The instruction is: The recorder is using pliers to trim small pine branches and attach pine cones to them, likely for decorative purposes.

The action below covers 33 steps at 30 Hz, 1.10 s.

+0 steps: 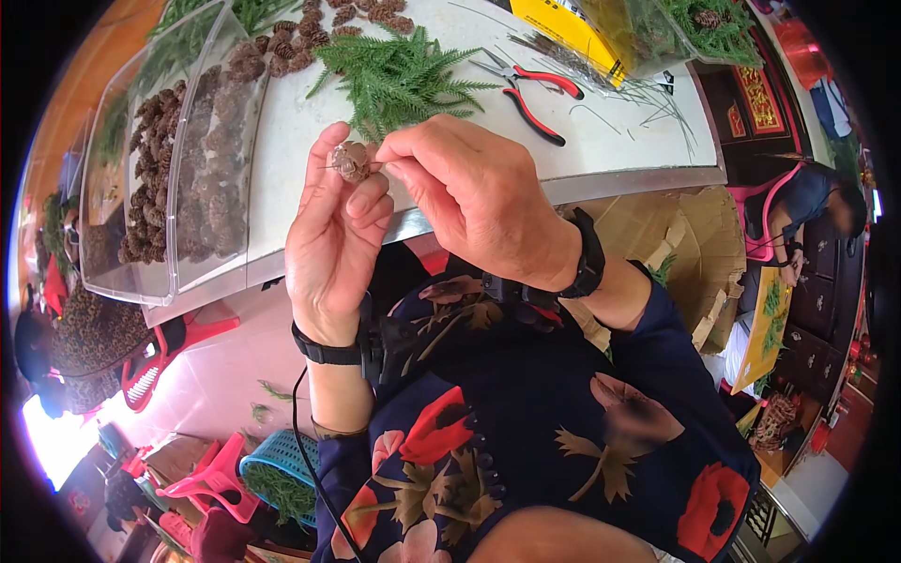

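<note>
Over the table's near edge, my left hand holds a small brown pine cone between thumb and fingers. A thin wire sticks out on the cone's left side. My right hand pinches at the cone's right side, thumb and forefinger closed on what looks like the wire's other end. Just beyond both hands lies a heap of green artificial fern-like sprigs. To its right, pliers with red and black handles rest on the white tabletop, jaws pointing left.
On the left stands a clear plastic bin of pine cones; loose pine cones lie behind it. Thin green wires and a yellow package are far right. Below are cardboard and a blue basket. Other people sit at both sides.
</note>
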### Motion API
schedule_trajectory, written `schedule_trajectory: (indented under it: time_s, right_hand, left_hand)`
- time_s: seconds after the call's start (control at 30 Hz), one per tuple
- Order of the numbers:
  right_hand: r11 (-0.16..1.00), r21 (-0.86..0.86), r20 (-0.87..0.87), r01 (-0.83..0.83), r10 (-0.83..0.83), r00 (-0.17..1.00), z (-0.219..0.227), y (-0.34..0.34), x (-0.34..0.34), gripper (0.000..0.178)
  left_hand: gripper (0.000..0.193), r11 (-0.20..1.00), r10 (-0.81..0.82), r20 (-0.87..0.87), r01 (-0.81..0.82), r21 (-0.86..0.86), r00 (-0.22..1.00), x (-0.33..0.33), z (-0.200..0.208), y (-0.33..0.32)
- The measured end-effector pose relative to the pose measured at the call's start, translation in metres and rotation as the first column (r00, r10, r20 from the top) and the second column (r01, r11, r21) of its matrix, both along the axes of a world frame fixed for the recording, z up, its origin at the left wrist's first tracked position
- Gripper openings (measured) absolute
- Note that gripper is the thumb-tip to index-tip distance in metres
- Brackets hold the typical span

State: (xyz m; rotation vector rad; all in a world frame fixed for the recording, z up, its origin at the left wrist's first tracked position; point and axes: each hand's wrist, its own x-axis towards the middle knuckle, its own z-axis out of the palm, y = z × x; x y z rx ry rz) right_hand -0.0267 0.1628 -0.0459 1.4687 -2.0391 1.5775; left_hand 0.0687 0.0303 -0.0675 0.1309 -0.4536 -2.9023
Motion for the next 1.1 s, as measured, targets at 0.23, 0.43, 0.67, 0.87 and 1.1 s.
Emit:
schedule_trajectory:
  time_s: [0.23, 0.43, 0.67, 0.87, 1.1]
  right_hand:
    - [1.000, -0.022, 0.017, 0.018, -0.018, 1.000, -0.001, -0.003, 0.003, 0.010]
    - [0.999, -0.031, 0.022, 0.040, -0.039, 0.999, -0.004, -0.004, 0.005, 0.009]
    - [0.996, -0.067, 0.038, 0.053, -0.050, 0.998, -0.004, -0.008, 0.006, 0.008]
    - [0.997, -0.053, 0.074, 0.062, -0.058, 0.996, 0.000, -0.005, 0.009, 0.007]
    - [0.994, -0.100, 0.065, 0.054, -0.047, 0.997, -0.001, -0.011, 0.008, 0.005]
  left_hand:
    - [0.029, 0.987, 0.054, 0.075, -0.042, -0.154, 0.996, 0.001, 0.002, 0.005]
    - [0.030, 0.908, 0.265, 0.219, -0.166, -0.384, 0.939, 0.000, 0.018, 0.022]
    - [0.032, 0.739, 0.397, 0.147, -0.221, -0.636, 0.906, -0.004, 0.018, 0.026]
    - [0.032, 0.851, 0.295, 0.083, -0.223, -0.476, 0.952, 0.000, 0.008, 0.014]
    - [0.032, 0.854, 0.354, 0.107, -0.275, -0.441, 0.929, -0.001, 0.017, 0.024]
